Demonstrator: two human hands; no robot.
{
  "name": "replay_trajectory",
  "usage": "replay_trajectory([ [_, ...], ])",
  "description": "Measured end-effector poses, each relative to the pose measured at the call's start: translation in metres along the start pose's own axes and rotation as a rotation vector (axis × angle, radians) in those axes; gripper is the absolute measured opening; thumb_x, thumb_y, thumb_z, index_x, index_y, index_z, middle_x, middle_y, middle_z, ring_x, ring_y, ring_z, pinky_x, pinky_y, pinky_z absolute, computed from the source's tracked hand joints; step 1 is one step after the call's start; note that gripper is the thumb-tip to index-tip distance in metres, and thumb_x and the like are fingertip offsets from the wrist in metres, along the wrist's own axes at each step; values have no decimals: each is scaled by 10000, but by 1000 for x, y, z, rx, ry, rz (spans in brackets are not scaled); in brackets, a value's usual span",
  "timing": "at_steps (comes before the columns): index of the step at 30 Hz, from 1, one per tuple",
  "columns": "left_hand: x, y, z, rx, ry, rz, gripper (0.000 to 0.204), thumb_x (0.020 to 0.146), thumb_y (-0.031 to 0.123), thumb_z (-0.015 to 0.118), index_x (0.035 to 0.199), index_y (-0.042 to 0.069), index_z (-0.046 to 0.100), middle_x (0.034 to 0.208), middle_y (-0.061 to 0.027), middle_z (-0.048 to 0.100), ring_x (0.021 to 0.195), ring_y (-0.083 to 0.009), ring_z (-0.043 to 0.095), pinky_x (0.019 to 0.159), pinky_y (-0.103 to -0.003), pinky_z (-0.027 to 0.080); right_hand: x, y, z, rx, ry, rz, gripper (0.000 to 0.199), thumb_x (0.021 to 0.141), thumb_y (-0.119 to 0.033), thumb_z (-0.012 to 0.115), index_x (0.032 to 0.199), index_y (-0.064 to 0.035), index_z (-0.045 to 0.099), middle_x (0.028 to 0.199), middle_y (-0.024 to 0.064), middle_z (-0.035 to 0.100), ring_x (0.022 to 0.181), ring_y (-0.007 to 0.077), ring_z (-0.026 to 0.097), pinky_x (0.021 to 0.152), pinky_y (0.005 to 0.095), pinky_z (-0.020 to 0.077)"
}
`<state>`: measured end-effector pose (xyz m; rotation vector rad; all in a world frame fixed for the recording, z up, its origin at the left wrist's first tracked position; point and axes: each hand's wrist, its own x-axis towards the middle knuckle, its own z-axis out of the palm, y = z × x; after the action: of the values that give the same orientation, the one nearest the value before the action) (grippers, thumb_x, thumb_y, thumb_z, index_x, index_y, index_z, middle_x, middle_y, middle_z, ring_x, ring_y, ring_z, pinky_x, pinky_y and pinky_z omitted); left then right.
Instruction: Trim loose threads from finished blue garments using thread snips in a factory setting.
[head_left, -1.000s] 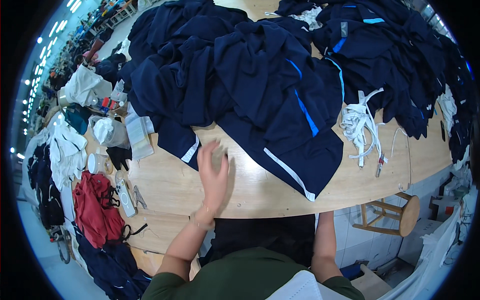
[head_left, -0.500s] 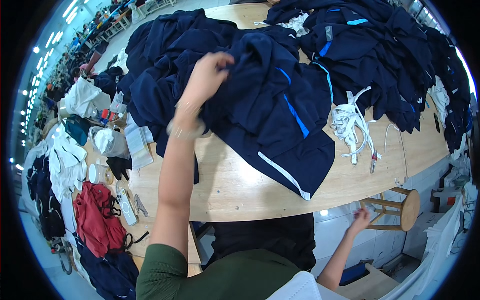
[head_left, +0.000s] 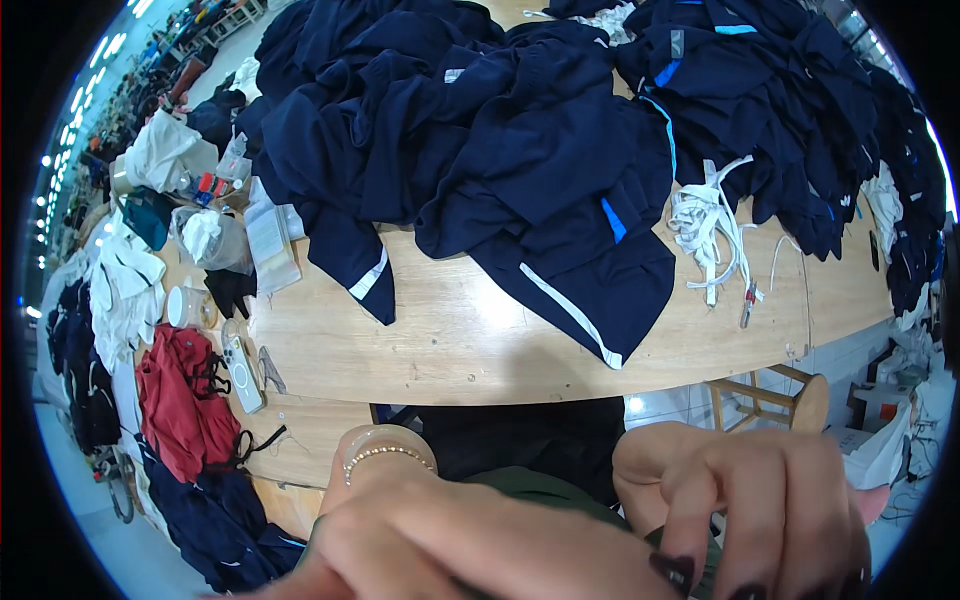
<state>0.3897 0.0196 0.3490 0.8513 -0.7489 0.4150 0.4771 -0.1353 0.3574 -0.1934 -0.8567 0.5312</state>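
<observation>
Both my hands are raised close to the camera, off the table, at the lower edge. My left hand (head_left: 440, 530), with a bangle and a beaded bracelet at the wrist, reaches rightward; its fingertips run out of view or blur. Beside it, my right hand (head_left: 760, 510) has bent, closed fingers with dark nails pointing down. Whatever is under those fingers is hidden. Beyond them on the table lies a rumpled dark navy garment (head_left: 560, 160) with a blue insert and white-edged strip. It merges with a heap of similar navy garments (head_left: 340, 130).
More navy pieces (head_left: 750, 110) are piled at the far right. White tapes (head_left: 705, 230) and a small snipper (head_left: 747, 305) lie nearby. Along the left are a phone (head_left: 241, 370), a red bag (head_left: 185, 400), a plastic jar (head_left: 185, 307) and white cloth. A wooden stool (head_left: 800, 400) stands at right.
My left hand has left the navy garment and come back toward me. My right hand has risen from beside the stool. The garment lies flatter, and a white-edged corner shows at left.
</observation>
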Motion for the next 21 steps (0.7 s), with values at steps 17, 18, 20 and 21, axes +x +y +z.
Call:
replay_trajectory([
  [17,7,39,10,-56,-115,123,336,985,179,503,1281,19,494,1235,-150,595,1136,-234,584,1017,-322,430,-40,-151,-34,170,-534,119,320,1007,-136,374,1267,-110,557,1267,105,619,1167,243,593,1047,334,429],
  [18,12,42,7,-52,-127,130,345,984,163,507,1300,27,488,1257,-149,590,1154,-231,580,1031,-318,423,-38,-150,-35,175,-549,103,319,1006,-123,370,1260,-104,562,1264,104,621,1164,242,595,1045,331,432],
  [20,9,51,2,-78,-145,156,370,982,132,514,1339,42,476,1300,-147,581,1190,-224,570,1060,-310,409,-45,-168,-32,155,-565,88,319,1004,-97,362,1244,-93,571,1259,101,625,1159,239,599,1040,325,438],
  [21,9,49,-1,-92,-156,170,386,981,117,518,1358,50,471,1321,-146,576,1208,-220,565,1074,-306,402,-48,-176,-34,143,-574,81,320,1003,-84,357,1236,-88,576,1256,100,627,1156,238,601,1038,322,441],
])
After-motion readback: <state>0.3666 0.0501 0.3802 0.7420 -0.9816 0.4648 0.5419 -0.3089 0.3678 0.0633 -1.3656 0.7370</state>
